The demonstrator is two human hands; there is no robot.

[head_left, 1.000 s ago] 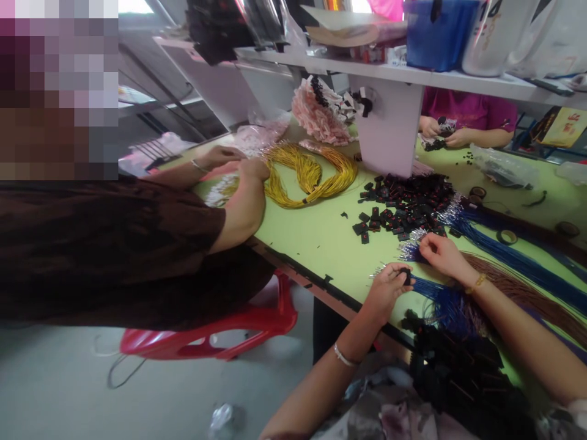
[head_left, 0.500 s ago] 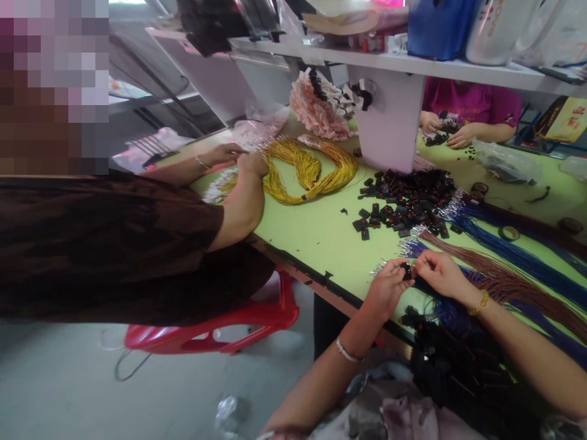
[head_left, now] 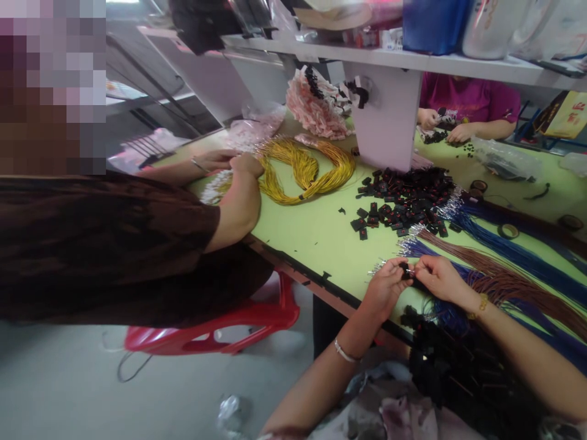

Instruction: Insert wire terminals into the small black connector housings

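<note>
My left hand is closed around a small black connector housing, pinched between thumb and fingers. Close beside it, my right hand pinches a wire with a shiny metal terminal at its end, which points at the housing. Whether the terminal touches the housing is too small to tell. Bundles of blue wires and brown wires with metal tips lie under and beyond my hands. A pile of black connector housings is spread further back on the green table.
Beside me on the left, a co-worker's hands are at a yellow wire bundle. Another person in a magenta shirt works across the table. A shelf overhangs it. Black parts lie at my lap, and a red stool stands left.
My right hand has shifted slightly, and a shiny terminal now shows between my fingers at the black housing. My left hand keeps hold of the housing. The view has moved a little.
</note>
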